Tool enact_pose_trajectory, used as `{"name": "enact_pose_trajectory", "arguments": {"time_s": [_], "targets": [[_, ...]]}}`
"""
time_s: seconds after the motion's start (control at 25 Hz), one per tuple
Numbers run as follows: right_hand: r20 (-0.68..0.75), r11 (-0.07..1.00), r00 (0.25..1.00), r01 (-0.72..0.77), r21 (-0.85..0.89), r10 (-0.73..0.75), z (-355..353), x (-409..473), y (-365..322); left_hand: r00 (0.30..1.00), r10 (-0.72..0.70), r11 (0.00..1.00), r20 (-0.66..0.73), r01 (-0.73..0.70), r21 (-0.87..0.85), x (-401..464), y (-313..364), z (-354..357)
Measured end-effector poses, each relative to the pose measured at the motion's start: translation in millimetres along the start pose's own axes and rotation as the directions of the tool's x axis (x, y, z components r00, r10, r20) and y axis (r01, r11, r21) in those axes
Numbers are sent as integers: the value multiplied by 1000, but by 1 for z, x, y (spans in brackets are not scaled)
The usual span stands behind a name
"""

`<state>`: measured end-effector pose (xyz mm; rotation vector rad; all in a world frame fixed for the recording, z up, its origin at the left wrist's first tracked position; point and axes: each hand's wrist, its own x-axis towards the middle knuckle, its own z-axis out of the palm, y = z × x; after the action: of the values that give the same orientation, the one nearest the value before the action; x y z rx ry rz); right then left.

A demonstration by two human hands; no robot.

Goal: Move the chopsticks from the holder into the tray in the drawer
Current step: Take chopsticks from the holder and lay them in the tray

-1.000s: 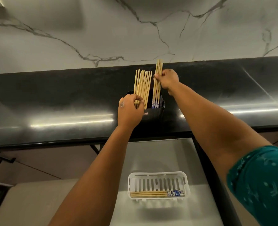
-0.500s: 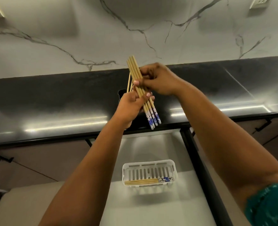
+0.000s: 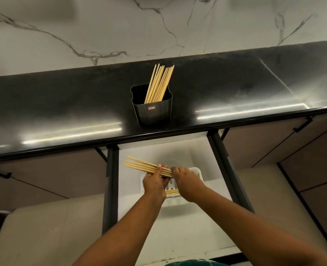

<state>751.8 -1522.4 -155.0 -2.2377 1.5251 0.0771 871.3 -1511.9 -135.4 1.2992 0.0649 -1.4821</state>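
Note:
A black ribbed holder (image 3: 153,110) stands on the dark counter with several wooden chopsticks (image 3: 159,82) leaning in it. Down in the open drawer, a bundle of chopsticks (image 3: 139,166) lies almost level just above the white slotted tray (image 3: 199,172). My left hand (image 3: 156,181) grips the bundle from below near its middle. My right hand (image 3: 185,181) holds its right end, which the hand hides. More chopsticks (image 3: 172,191) lie in the tray between my hands, mostly covered.
The glossy black counter (image 3: 63,112) runs across the view under a marble wall. The white drawer floor (image 3: 132,196) has black side rails (image 3: 111,179) on both sides. Brown cabinet fronts with black handles (image 3: 302,125) flank the drawer.
Both hands carried the bundle of chopsticks from above the holder down into the drawer and turned it level over the tray. The holder is uncovered again.

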Motion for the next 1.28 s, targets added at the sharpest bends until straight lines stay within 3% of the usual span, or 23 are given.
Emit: {"name": "enact_pose_trajectory", "arguments": {"time_s": [0.16,0.28,0.36,0.4,0.44,0.48,0.56,0.64,0.68,0.72,0.88,1.0,1.12,1.28], "targets": [[26,996,997,78,-53,-77,27,-3,39,993,-45,999,-111,45,5,21,-5,-24],[69,992,996,66,-105,-59,31,0,73,967,75,997,-242,-71,25,45,18,-54],[120,980,992,58,-192,-35,34,5,89,904,308,902,-296,-178,394,54,26,-73],[143,969,989,68,-238,-34,36,10,92,870,449,753,-204,-246,610,54,24,-78],[162,955,986,83,-284,-37,37,16,91,841,541,561,-10,-352,749,53,19,-83],[182,940,982,99,-327,-41,39,23,88,820,532,386,210,-456,802,52,11,-85],[217,912,976,122,-392,-37,44,36,79,811,316,81,492,-540,838,56,-6,-88],[237,896,971,120,-429,-16,48,48,76,841,78,-281,535,-497,821,66,-21,-91],[248,892,969,116,-437,-5,49,52,76,855,1,-416,519,-472,778,70,-25,-92],[259,891,966,118,-439,-1,50,56,78,866,-55,-485,498,-459,744,74,-28,-92],[252,904,967,136,-405,-32,54,61,81,902,-121,-500,414,-416,760,85,-28,-93],[177,927,981,132,-350,-73,56,58,83,883,-42,-449,467,-435,781,89,-28,-101],[173,931,979,162,-328,-110,63,56,82,839,-20,-507,544,-478,717,88,-30,-111],[215,964,977,47,-263,11,68,63,80,860,-57,-560,508,-448,696,89,-35,-110]]}}
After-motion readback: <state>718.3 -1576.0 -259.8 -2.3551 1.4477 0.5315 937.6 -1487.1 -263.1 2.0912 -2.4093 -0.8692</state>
